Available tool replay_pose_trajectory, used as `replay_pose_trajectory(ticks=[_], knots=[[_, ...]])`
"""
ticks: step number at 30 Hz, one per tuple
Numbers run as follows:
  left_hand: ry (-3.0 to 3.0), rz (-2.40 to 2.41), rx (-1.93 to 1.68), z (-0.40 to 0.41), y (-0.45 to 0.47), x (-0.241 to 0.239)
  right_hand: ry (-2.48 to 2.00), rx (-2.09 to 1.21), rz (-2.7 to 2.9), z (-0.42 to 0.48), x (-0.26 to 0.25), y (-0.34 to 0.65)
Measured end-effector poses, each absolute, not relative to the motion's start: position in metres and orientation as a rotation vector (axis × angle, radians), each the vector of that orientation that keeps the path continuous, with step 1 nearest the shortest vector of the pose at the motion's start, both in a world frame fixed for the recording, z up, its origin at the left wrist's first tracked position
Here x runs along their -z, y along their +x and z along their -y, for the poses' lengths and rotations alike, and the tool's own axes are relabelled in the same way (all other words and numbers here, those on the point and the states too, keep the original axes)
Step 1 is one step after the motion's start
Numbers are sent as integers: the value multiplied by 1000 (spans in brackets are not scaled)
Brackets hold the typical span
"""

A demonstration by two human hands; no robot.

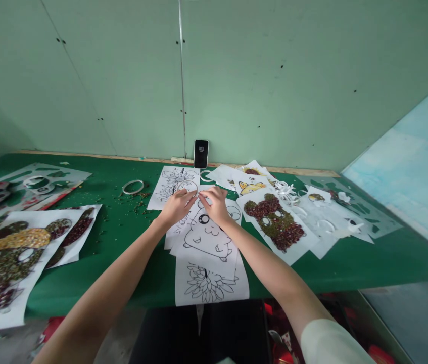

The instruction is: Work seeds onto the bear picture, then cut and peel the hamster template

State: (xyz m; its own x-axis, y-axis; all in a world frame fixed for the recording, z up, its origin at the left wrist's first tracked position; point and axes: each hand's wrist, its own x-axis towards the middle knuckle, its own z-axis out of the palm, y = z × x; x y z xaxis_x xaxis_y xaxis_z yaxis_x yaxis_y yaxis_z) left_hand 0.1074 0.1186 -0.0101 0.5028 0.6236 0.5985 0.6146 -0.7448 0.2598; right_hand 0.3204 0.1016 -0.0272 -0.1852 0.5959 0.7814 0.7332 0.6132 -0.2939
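Observation:
Both hands meet over the middle of the table, above line drawings on white paper. My left hand (178, 205) has its fingers closed at a thin pale ring (188, 186), which looks like a narrow roll of tape. Close beside it, my right hand (216, 202) is pinched, its fingertips almost touching the left ones; what it grips is too small to make out. Beneath the hands lies a cartoon animal drawing (206, 237), partly covered by my right hand and forearm. A flower drawing (209, 283) overhangs the near table edge, and another flower drawing (166, 177) lies behind my left hand.
Against the wall leans a phone (200, 153). A white ring (133, 187) lies among scattered seeds on the green tabletop (123, 242). Seed-covered pictures lie left (5, 263) and right (274, 222). Crumpled white strips (286, 191) sit at the right. A stencil board (65, 179) is far left.

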Motion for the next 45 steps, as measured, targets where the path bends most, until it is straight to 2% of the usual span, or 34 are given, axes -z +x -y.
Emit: replay_pose_trajectory(ticks=[45], knots=[[2759, -1067, -1137, -113, 111, 9, -1009, -2, 1918, -105, 30, 321]])
